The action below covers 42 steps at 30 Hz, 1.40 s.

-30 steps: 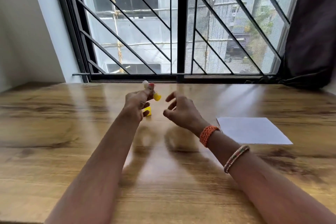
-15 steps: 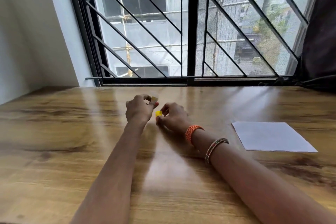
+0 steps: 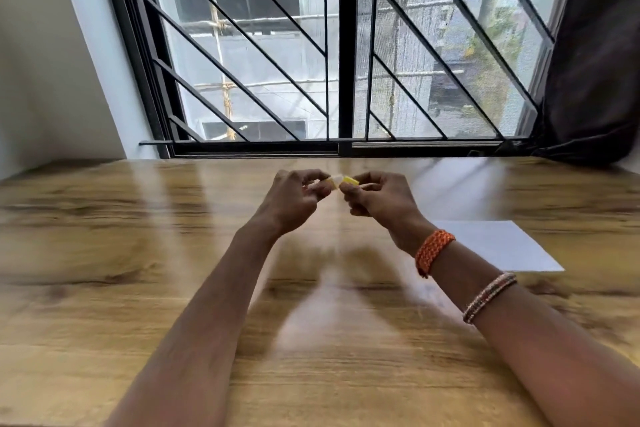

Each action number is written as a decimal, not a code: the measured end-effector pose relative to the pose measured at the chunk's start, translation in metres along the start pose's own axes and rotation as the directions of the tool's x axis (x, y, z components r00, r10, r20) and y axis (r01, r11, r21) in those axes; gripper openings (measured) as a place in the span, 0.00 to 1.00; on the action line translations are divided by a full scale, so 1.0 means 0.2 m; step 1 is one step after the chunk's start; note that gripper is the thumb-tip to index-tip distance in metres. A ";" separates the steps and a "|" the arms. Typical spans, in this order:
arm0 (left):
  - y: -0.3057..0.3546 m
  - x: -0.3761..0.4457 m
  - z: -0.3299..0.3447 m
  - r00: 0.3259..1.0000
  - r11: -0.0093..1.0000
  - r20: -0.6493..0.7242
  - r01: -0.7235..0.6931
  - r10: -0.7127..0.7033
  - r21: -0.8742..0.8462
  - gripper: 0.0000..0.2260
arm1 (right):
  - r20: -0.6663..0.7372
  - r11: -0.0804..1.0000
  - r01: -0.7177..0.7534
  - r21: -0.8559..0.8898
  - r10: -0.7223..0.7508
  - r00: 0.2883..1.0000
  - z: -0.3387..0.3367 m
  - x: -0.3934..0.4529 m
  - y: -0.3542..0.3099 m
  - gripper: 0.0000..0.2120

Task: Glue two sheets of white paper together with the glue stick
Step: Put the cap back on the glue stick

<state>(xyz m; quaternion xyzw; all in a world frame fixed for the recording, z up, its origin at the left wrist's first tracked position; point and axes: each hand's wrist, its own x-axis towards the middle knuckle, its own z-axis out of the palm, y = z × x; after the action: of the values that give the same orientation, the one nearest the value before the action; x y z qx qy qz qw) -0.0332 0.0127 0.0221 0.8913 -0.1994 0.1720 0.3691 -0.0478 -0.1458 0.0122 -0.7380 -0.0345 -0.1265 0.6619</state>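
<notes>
Both hands are raised a little above the wooden table (image 3: 138,288), fingertips meeting. My left hand (image 3: 294,201) pinches the small glue stick (image 3: 333,181), of which only a pale tip shows. My right hand (image 3: 381,201) pinches a yellow cap (image 3: 350,180) that touches that tip. Blur hides whether the cap is seated on the stick. A white sheet of paper (image 3: 498,246) lies flat on the table to the right, just beyond my right wrist. Only one sheet edge is distinguishable.
A barred window (image 3: 346,62) runs along the table's far edge. A dark curtain (image 3: 595,62) hangs at the far right and rests on the table corner. A pale wall (image 3: 41,80) closes off the left side.
My right hand picked the yellow cap up from the table and brought it to the glue stick in my left hand. Both hands rose slightly. The view shifted a little.
</notes>
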 end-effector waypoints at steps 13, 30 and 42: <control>0.04 -0.03 0.03 0.932 0.906 -0.185 -0.232 0.311 0.354 0.11 | 0.121 0.670 0.502 -0.547 -0.531 0.839 -0.08 -0.07 -0.05 0.04; 0.12 -0.10 0.22 0.930 0.830 -0.070 0.286 -0.360 -0.479 0.12 | 0.131 0.663 0.069 -0.745 0.045 0.990 -0.55 0.07 -0.01 0.07; 0.12 -0.07 0.25 0.973 0.819 -0.048 0.163 -0.226 -0.551 0.08 | 0.200 0.571 0.088 -0.816 0.137 0.970 -0.59 0.08 0.06 0.03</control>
<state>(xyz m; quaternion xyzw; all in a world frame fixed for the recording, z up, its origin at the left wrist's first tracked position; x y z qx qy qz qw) -0.0492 -0.0355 -0.0032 0.7548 -0.1267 0.1193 0.6325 -0.0463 -0.2646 0.0142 -0.9702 -0.0417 -0.0284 0.2370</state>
